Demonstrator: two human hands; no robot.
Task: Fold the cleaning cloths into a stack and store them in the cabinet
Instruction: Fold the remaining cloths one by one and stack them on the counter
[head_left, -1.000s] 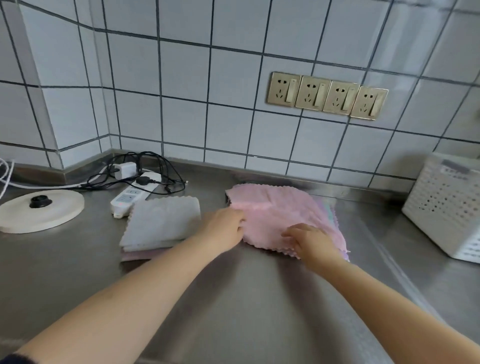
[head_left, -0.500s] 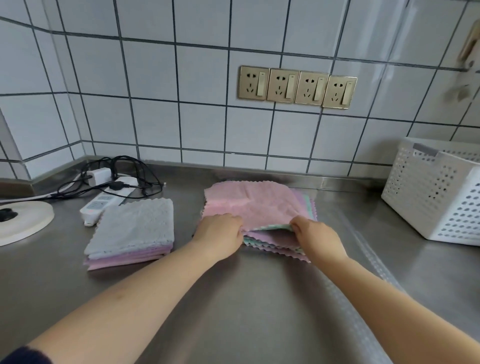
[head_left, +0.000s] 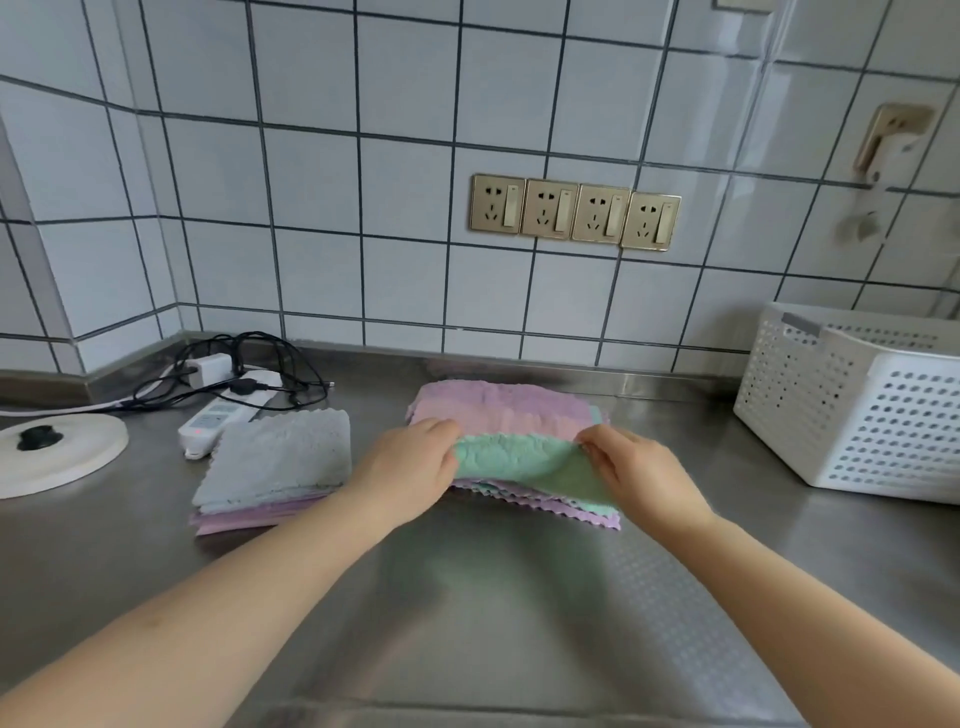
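A pile of unfolded cloths (head_left: 535, 499) lies mid-counter near the wall. Its top pink cloth (head_left: 498, 410) is raised at the near edge, pinched at the corners by my left hand (head_left: 410, 467) and my right hand (head_left: 639, 473). The lifted edge uncovers a green cloth (head_left: 509, 460) underneath, and more pink and green edges show below. To the left sits a stack of folded cloths (head_left: 275, 462), grey on top with blue and pink layers under it. No cabinet is in view.
A white perforated basket (head_left: 852, 405) stands at the right. At the back left lie a power strip (head_left: 218, 415) with black cables (head_left: 260, 369), and a round white lid (head_left: 57, 452). Wall sockets (head_left: 574, 212) sit above the steel counter (head_left: 493, 613).
Both hands have pinched the near edge of the top pink cloth and lifted it off the pile, exposing the green cloth beneath. The camera view has shifted right and tilted up.
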